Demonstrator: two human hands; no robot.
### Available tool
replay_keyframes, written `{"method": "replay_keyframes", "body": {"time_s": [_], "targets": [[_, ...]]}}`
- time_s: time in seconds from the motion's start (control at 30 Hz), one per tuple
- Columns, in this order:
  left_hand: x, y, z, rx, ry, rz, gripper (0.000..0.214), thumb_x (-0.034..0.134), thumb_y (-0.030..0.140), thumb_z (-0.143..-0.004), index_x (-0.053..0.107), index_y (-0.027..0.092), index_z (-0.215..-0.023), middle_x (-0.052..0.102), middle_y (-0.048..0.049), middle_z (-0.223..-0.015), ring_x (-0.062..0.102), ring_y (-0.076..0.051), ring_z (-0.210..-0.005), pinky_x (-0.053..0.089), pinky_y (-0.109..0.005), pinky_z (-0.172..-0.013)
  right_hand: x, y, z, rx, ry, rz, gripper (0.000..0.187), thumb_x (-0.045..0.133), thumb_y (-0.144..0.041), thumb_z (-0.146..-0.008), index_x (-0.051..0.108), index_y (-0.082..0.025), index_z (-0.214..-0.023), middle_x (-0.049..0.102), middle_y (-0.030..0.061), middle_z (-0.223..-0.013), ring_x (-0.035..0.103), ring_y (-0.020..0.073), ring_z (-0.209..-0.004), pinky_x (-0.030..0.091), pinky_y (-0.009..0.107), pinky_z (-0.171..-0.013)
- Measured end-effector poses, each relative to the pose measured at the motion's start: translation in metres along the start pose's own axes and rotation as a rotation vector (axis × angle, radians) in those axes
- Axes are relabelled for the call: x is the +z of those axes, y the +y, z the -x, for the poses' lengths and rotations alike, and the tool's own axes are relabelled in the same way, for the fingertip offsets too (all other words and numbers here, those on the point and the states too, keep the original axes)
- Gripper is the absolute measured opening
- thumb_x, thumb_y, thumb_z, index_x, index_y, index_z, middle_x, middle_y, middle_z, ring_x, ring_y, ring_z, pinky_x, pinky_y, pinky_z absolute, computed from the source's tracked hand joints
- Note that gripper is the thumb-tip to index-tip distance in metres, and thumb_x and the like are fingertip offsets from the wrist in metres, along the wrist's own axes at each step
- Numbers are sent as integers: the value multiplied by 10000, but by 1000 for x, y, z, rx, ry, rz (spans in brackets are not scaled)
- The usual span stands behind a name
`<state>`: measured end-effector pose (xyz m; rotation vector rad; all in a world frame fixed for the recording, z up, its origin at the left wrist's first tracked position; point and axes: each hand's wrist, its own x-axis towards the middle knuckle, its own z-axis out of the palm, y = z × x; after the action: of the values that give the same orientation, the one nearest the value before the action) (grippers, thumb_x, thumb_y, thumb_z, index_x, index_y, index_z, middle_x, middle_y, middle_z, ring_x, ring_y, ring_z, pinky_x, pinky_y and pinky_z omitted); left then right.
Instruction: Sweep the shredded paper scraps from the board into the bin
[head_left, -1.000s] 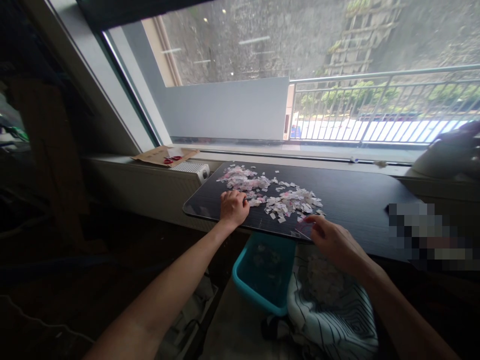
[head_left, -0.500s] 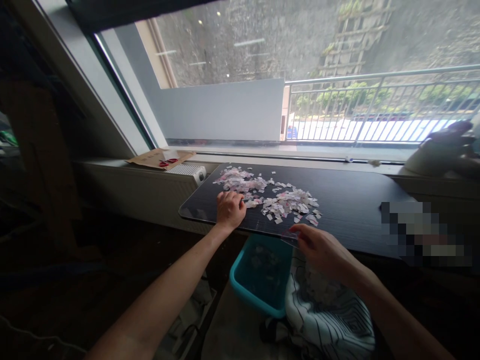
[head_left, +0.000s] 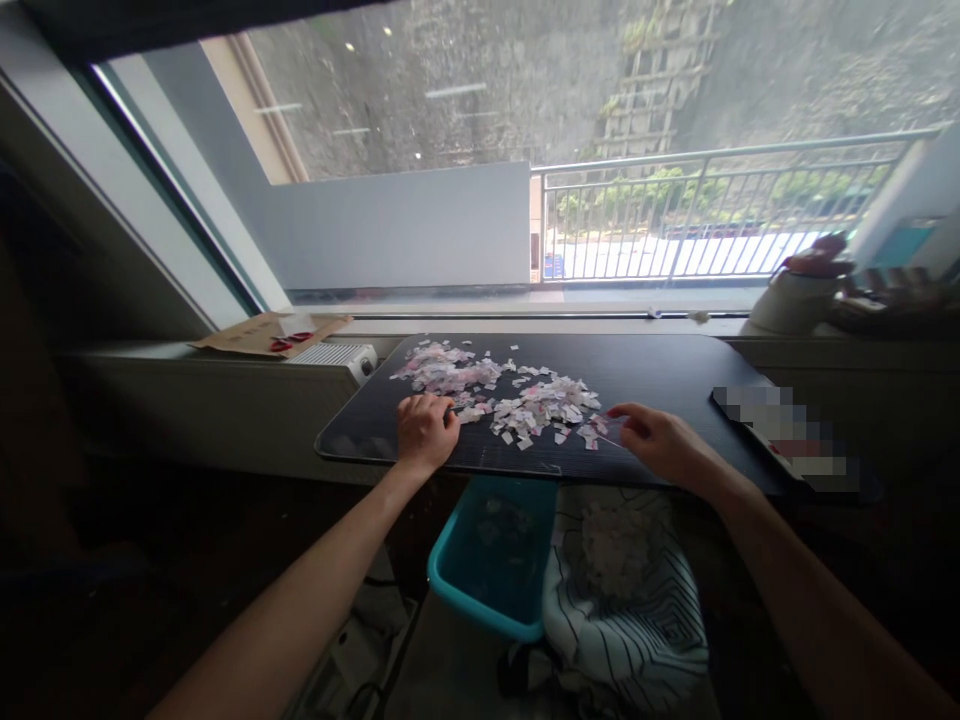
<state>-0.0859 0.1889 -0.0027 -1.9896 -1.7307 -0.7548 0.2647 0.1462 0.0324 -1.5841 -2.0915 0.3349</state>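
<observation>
A heap of small white and pink paper scraps (head_left: pixel 517 395) lies spread over the black tabletop (head_left: pixel 660 365). My left hand (head_left: pixel 426 430) rests on the table at the heap's near left edge, fingers curled under so I cannot see what is in them. My right hand (head_left: pixel 660 442) is at the heap's right edge, fingers pinched on what looks like a thin clear sheet (head_left: pixel 600 432) lying flat among the scraps. Below the table's front edge stands a teal bin (head_left: pixel 487 560) with some scraps inside.
A striped cloth (head_left: pixel 626 590) with scraps on it lies beside the bin. Cardboard (head_left: pixel 247 335) with red scissors (head_left: pixel 289 343) and a white unit (head_left: pixel 334 355) sit on the sill at left. A blurred-out object (head_left: pixel 784 430) lies on the table's right end, a pot (head_left: pixel 795 295) behind it.
My right hand drew back to the table's front edge above the bin, then returned to the heap's right side. My left hand stayed put. The view swung right.
</observation>
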Motion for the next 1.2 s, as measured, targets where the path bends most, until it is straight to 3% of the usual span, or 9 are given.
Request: {"method": "replay_keyframes", "body": {"time_s": [0.23, 0.47, 0.6, 0.73, 0.9, 1.03, 1.2], "targets": [[3, -3, -1, 24, 16, -8, 159, 510, 211, -783, 649, 201, -859, 649, -75, -870, 561, -271, -897, 366, -405, -883, -7, 9, -13, 96, 86, 116, 380, 452, -259, -786, 649, -216, -1108, 673, 24, -707, 555, 153, -581, 375, 250, -555], [4, -4, 0, 29, 35, -6, 151, 513, 208, -780, 648, 199, -847, 656, -65, -857, 566, -262, -878, 373, -404, -873, -14, 6, -7, -25, -91, 66, 339, 446, -276, -804, 661, -230, -1062, 637, 0, -662, 544, 137, -576, 366, 235, -540], [5, -5, -1, 36, 33, -9, 151, 513, 212, -782, 649, 199, -847, 658, -67, -860, 567, -262, -873, 376, -405, -865, -18, 3, 2, -24, -65, 19, 334, 452, -299, -806, 664, -232, -1056, 625, -8, -636, 515, 129, -546, 347, 233, -511], [5, -4, -1, 33, 33, -16, 155, 511, 211, -784, 653, 195, -844, 657, -69, -849, 567, -266, -864, 376, -408, -862, -19, -1, 4, -12, -128, 9, 320, 464, -266, -781, 675, -222, -1018, 640, 0, -668, 534, 129, -565, 362, 230, -522], [4, -4, -1, 40, 25, -17, 154, 510, 209, -781, 650, 198, -844, 658, -70, -852, 568, -268, -871, 376, -403, -856, -24, 10, 3, 36, -60, 85, 315, 453, -282, -799, 675, -224, -1015, 632, 1, -640, 523, 132, -539, 353, 235, -501], [4, -4, -1, 37, 23, -20, 155, 503, 210, -785, 648, 200, -840, 656, -70, -846, 566, -271, -867, 375, -406, -858, -19, 21, -3, 33, 31, 136, 345, 430, -297, -833, 661, -206, -1073, 667, 29, -712, 569, 151, -605, 400, 250, -568], [5, -4, -1, 32, 13, -17, 157, 507, 214, -783, 650, 201, -848, 659, -67, -861, 564, -265, -877, 378, -399, -859, -12, 16, 9, -45, -84, 11, 337, 428, -323, -853, 651, -213, -1080, 706, 42, -856, 616, 168, -690, 456, 266, -638]]}}
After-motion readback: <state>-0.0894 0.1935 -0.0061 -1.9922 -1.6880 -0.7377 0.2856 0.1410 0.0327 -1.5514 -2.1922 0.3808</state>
